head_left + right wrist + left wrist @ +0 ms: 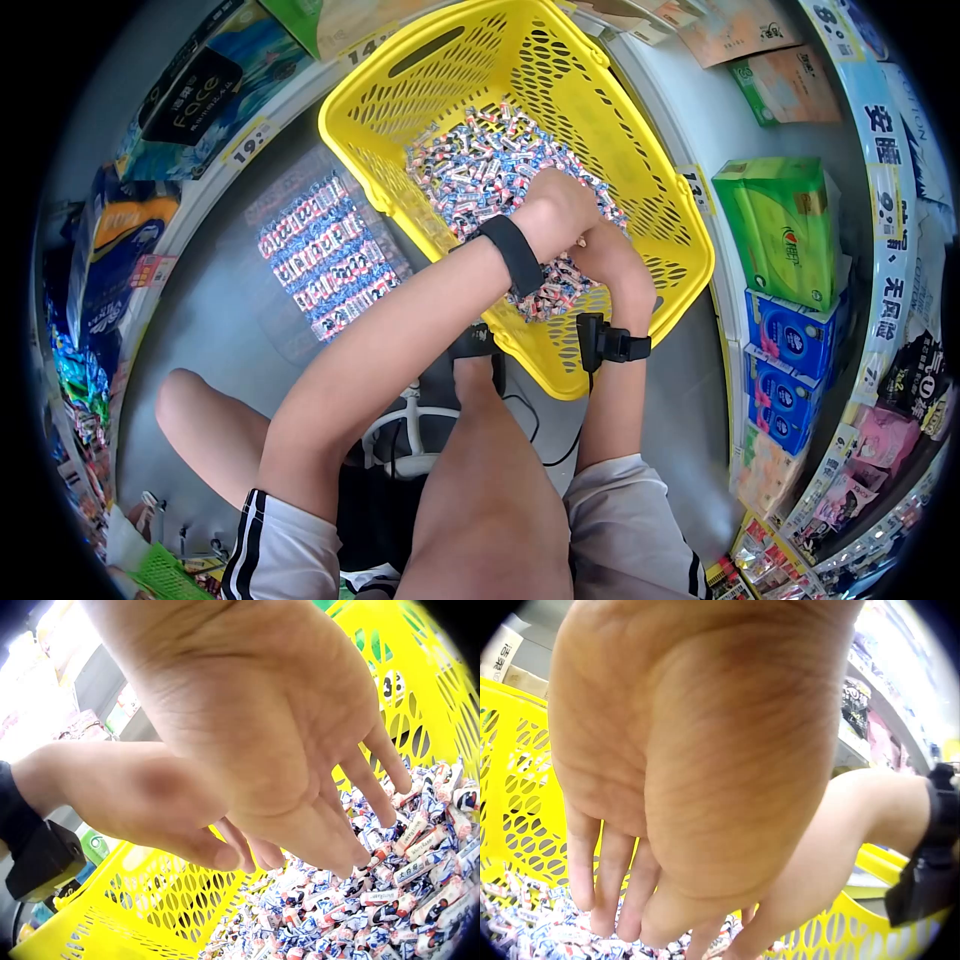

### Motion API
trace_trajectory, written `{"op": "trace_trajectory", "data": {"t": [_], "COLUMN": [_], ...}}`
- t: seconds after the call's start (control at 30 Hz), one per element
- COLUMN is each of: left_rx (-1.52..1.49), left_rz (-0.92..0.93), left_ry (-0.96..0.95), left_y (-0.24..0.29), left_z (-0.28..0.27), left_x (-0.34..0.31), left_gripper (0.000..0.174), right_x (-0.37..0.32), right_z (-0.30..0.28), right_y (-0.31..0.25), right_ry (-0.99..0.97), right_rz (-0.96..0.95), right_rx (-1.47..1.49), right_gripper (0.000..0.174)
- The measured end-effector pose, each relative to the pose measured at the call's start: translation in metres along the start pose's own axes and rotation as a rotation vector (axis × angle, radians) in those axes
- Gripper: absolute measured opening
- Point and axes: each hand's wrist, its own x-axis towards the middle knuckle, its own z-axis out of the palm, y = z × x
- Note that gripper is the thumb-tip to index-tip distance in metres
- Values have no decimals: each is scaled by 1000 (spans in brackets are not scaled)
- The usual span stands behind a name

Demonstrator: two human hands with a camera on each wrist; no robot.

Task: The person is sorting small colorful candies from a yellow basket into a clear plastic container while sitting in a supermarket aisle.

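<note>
Many small wrapped candies cover the bottom of a yellow basket. Above them, inside the basket, my left hand and right hand are close together, the wrists angled towards each other. In the left wrist view, the left fingers extend downward over the candies. The right fingers point down and spread somewhat in the right wrist view, near the candies' surface. Neither hand shows a candy in its grip; some fingertips are partly hidden.
Rows of similar candies in clear packaging lie on the grey floor left of the basket. Shelves with tissue packs stand on the right, more packages on the left. My knees and a cable are below the basket.
</note>
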Motion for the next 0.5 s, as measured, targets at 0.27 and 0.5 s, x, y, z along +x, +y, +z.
{"op": "trace_trajectory", "data": {"t": [0.27, 0.5], "left_rx": [42, 26], "left_rz": [-16, -41], "left_ry": [-90, -115], "left_y": [-5, -1], "left_z": [26, 47], "left_x": [32, 47], "left_gripper": [9, 13], "right_x": [9, 18], "right_z": [2, 16], "right_y": [12, 22], "right_ry": [-99, -160], "right_rz": [41, 86], "right_rx": [-58, -197], "right_gripper": [45, 51]}}
